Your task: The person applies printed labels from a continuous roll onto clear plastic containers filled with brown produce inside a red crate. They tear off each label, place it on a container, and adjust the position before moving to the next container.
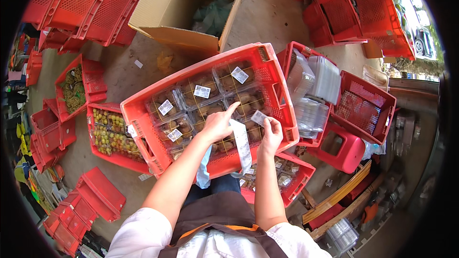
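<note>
A red plastic crate (138,113) sits tilted before me, holding several transparent plastic clamshell boxes (206,87) of brown roundish produce, bound with yellow bands. White printed labels (240,75) are stuck on several lids. Over the middle boxes, my left hand (218,123) has its index finger extended, and a strip of label backing paper (242,145) hangs from its curled fingers. Between thumb and fingers, my right hand (270,132) pinches a single label (258,117) above a box at the crate's right side. Part of the strip is hidden behind my left forearm.
A tall open cardboard box (179,36) stands beyond the crate. At right are stacked plastic lids (322,75) in a crate and a pink plastic stool (348,150). Packed grapes (114,132) lie left; another crate of labelled boxes (303,175) is below right.
</note>
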### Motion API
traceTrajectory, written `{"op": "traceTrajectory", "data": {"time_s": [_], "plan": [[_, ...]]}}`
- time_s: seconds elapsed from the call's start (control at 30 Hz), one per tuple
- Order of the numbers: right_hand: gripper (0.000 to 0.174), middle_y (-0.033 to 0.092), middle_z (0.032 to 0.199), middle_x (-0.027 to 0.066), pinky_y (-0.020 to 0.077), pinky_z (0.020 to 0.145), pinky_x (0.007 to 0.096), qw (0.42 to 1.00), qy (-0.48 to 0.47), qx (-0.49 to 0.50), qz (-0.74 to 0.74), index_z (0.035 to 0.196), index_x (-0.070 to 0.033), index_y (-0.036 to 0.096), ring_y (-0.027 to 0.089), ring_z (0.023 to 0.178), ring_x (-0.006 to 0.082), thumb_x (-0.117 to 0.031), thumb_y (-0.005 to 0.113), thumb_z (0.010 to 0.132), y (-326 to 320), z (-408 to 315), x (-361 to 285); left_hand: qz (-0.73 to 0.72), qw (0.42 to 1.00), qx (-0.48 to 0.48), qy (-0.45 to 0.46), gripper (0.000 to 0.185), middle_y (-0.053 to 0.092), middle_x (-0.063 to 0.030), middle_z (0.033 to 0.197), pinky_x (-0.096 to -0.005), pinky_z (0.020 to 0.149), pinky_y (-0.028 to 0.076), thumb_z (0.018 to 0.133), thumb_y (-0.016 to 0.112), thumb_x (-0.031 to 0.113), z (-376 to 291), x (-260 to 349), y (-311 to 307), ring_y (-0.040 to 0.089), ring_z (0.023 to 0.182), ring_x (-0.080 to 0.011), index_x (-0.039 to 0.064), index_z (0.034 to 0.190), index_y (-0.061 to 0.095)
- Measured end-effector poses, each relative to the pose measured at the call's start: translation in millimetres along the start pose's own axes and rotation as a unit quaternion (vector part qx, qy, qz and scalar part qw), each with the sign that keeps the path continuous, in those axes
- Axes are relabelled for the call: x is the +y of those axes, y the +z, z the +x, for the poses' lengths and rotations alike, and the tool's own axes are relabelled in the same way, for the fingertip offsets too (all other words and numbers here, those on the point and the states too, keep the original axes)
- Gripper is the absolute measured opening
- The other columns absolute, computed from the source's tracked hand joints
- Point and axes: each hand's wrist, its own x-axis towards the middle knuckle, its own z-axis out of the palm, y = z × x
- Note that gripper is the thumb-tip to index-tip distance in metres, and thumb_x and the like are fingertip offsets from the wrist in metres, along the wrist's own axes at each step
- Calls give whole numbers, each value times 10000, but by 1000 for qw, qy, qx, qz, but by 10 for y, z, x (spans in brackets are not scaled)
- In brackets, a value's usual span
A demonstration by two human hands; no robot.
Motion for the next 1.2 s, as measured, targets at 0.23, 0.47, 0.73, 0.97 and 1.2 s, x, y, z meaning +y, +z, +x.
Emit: {"op": "traceTrajectory", "data": {"time_s": [0.23,0.47,0.73,0.97,1.2], "plan": [[179,671,879,123,518,741,346,863,-308,-142,-375,967,-18,634,655,818,261,-67,721,818,448,856,388,130,991,-18,16,318,705,-163,821,-482,678,545,837,531,114,652,16,491,702,816,-358,106,1153,562],[225,669,897,141,512,757,392,806,-215,-246,-493,942,-38,636,631,868,317,-109,752,763,377,944,462,145,989,-20,11,216,691,-175,771,-493,649,532,764,577,94,434,-36,389,693,759,-368,78,975,624],[422,609,1051,202,499,855,479,761,-255,-149,-578,1172,-32,539,594,1039,402,-201,731,837,332,978,432,91,995,-41,-15,369,695,-192,819,-503,681,527,746,591,86,336,71,254,679,804,-395,79,1114,606],[276,641,955,108,524,756,289,953,123,-245,-126,1182,-41,498,646,856,184,-82,631,944,198,264,108,-337,941,6,-27,357,713,-70,1074,-323,895,503,818,653,74,-104,-173,51,676,981,-241,109,1172,683],[445,646,983,76,514,790,251,924,149,-352,-11,1241,-72,458,630,909,125,32,685,873,53,-796,-242,-185,942,167,223,274,677,-70,1039,-394,853,508,785,734,196,-836,-110,-194,658,960,-299,98,1034,673]]}}
